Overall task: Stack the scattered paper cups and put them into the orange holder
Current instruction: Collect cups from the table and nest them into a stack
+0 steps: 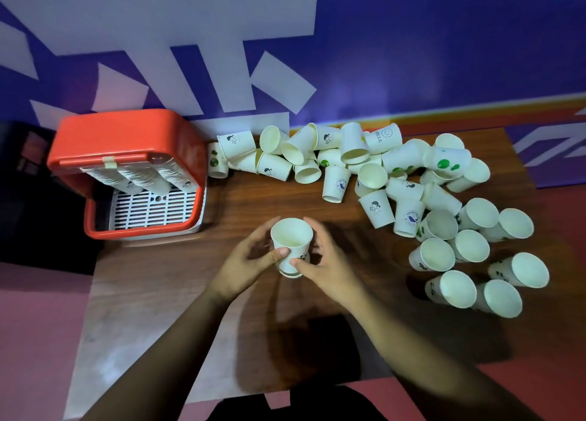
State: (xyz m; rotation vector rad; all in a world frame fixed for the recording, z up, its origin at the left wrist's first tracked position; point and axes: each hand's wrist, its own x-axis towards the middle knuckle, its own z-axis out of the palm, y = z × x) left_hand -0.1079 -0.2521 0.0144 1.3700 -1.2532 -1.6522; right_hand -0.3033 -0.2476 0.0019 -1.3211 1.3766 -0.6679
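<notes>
A short stack of white paper cups (291, 246) stands upright on the wooden table (165, 294), mouth up, near the middle. My left hand (244, 262) curls round its left side, thumb on the front. My right hand (323, 262) curls round its right side, thumb against the lower wall. The orange holder (126, 125) sits at the table's back left, open toward me, with three rows of stacked cups (139, 176) above a white grid tray. Several loose cups (348, 157) lie tumbled along the back edge, and several upright cups (469, 252) stand to the right.
A blue and white wall runs behind the table. The holder touches the table's left edge, with dark floor beyond it. Bare wood lies between the held stack and me, and between the holder and the pile.
</notes>
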